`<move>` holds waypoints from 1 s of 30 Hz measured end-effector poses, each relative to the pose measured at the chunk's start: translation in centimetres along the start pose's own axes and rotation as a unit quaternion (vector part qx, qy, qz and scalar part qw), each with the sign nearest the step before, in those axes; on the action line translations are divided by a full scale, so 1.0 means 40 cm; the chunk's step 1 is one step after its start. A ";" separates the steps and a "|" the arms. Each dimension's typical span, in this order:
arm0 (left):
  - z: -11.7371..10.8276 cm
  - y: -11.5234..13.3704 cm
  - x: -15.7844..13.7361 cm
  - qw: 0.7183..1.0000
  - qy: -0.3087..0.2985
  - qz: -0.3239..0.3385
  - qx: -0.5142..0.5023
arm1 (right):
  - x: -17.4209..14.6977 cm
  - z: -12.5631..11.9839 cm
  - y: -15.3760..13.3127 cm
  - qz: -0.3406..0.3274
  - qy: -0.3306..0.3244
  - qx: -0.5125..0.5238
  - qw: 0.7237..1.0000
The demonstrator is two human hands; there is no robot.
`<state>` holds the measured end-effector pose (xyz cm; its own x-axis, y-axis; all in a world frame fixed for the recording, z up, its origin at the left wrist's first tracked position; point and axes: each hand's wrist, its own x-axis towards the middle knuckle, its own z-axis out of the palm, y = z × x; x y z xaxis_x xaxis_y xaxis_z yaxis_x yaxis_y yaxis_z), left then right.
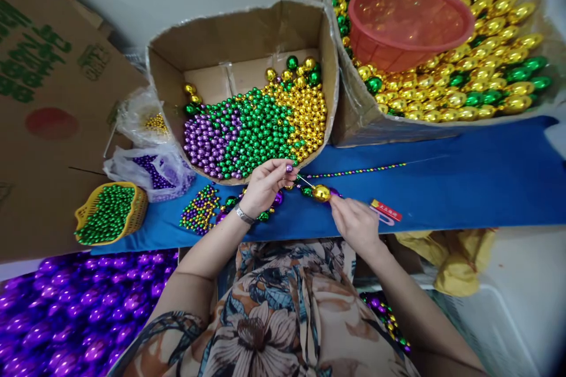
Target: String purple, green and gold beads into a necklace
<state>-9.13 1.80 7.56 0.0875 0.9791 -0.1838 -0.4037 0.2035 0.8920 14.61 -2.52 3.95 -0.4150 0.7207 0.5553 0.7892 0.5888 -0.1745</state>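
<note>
My left hand (pixel 269 184), wearing a metal-band watch, pinches a small purple bead (pixel 289 168) at the near edge of a cardboard box. From my right hand (pixel 355 222) a thin needle (pixel 305 180) points up and left toward that bead. A large shiny gold bead (pixel 321 193) sits on the needle or its thread, just beyond my right fingertips. My right fingers are closed on the strung beads, with part of a purple one showing beside them. More large purple and green beads (pixel 263 215) lie under and behind my left wrist.
The cardboard box (pixel 239 29) holds purple, green and gold beads. A bigger box at right has gold and green beads under a red basket (pixel 411 17). A yellow basket (pixel 141 212), plastic bags, a thin bead strand (pixel 358 172) and a red-yellow packet (pixel 387 210) lie on the blue cloth (pixel 469 188).
</note>
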 end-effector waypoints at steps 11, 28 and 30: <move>0.081 -0.142 -0.074 0.976 -0.083 0.090 0.182 | -0.122 0.034 0.023 0.129 -0.074 0.167 0.975; 0.133 -0.333 -0.059 0.804 -0.202 0.238 0.506 | -0.166 -0.029 0.032 0.158 -0.042 0.197 0.967; 0.140 -0.338 -0.055 0.806 -0.199 0.227 0.508 | -0.156 -0.019 0.029 0.151 -0.019 0.183 0.971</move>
<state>1.24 -3.14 -1.77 0.5086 0.8314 0.2237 0.4612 -0.4824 0.7447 18.47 -6.60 0.90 -0.2113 0.8894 0.4053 0.6669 0.4343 -0.6055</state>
